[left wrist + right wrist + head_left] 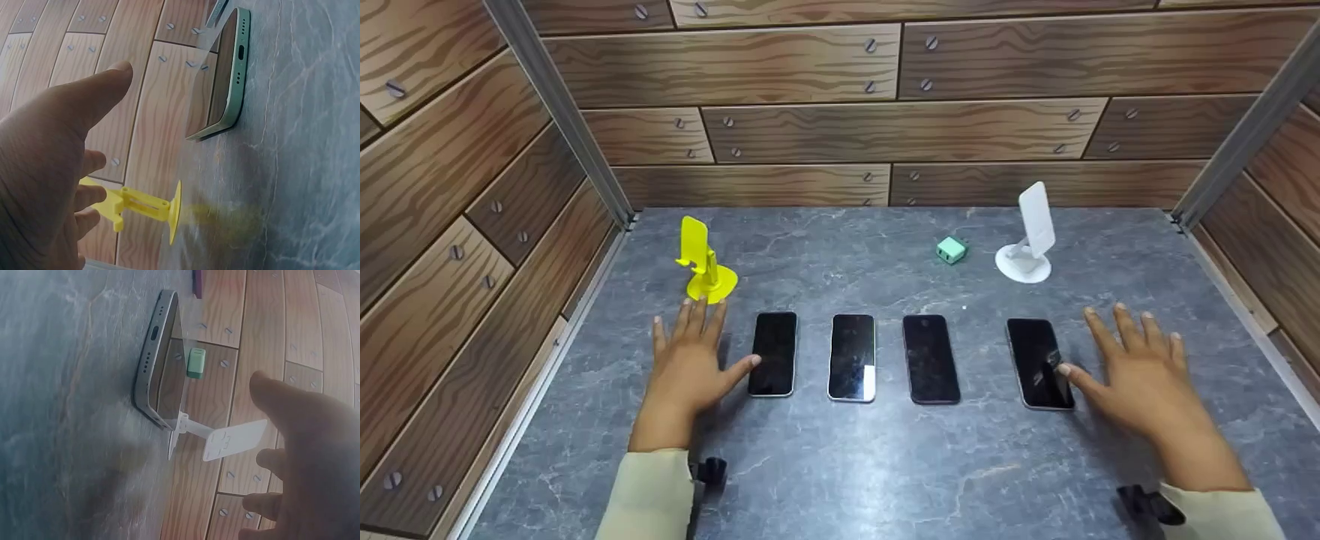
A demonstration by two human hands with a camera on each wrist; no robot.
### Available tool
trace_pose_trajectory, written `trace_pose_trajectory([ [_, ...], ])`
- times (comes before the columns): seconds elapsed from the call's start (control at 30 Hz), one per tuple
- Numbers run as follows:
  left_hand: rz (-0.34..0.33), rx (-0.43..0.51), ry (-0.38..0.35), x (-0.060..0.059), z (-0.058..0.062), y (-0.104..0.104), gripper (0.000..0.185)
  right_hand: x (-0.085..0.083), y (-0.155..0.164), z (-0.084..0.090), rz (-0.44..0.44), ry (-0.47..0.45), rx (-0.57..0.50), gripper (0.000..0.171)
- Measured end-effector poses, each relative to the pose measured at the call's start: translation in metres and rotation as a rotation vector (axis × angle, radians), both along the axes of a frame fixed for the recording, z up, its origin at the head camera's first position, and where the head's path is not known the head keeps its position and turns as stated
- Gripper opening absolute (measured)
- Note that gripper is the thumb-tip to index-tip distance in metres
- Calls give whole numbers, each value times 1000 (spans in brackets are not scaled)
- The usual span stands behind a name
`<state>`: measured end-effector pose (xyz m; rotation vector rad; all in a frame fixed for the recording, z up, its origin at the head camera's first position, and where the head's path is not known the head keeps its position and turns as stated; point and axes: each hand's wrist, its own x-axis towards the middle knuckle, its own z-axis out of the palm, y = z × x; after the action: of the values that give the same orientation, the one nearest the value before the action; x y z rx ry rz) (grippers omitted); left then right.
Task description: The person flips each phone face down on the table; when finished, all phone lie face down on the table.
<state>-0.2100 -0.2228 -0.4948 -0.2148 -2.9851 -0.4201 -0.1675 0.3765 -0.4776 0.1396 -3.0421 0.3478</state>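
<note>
My left hand (690, 367) is spread with straight fingers, its thumb by the leftmost smartphone (774, 352). In the left wrist view that thumb stands apart from the smartphone (233, 79). On the right, my other hand (1144, 379) is spread too, its thumb beside the rightmost smartphone (1039, 364). The right wrist view shows a gap between thumb and smartphone (154, 354). Between them lie a silver-edged smartphone (852, 349) and a dark smartphone (931, 360), screens up. A yellow phone stand (711, 281) rises beyond my left fingertips. Neither hand holds anything.
A white phone stand (1027, 262) stands at the back right, with a mint-green charger cube (951, 250) to its left. Wood-patterned walls (795, 131) enclose the grey marbled table (840, 457) at the back and sides.
</note>
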Motion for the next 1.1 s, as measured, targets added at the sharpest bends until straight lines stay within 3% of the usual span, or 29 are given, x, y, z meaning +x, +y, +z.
trace_pose_trajectory([
  [0.2,-4,10,-11,2,1,1,105,0,-8,0,16,14,-23,95],
  [0.33,-17,53,-51,3,2,2,103,-1,-27,2,67,83,-77,93],
  [0.67,-50,233,-197,4,-2,4,101,-14,-105,14,204,187,-295,62],
  [0.93,-61,259,-266,6,-9,5,110,-29,-175,21,309,7,-447,63],
  [1.1,-73,267,-275,7,-13,7,111,-37,-209,23,353,-49,-474,65],
])
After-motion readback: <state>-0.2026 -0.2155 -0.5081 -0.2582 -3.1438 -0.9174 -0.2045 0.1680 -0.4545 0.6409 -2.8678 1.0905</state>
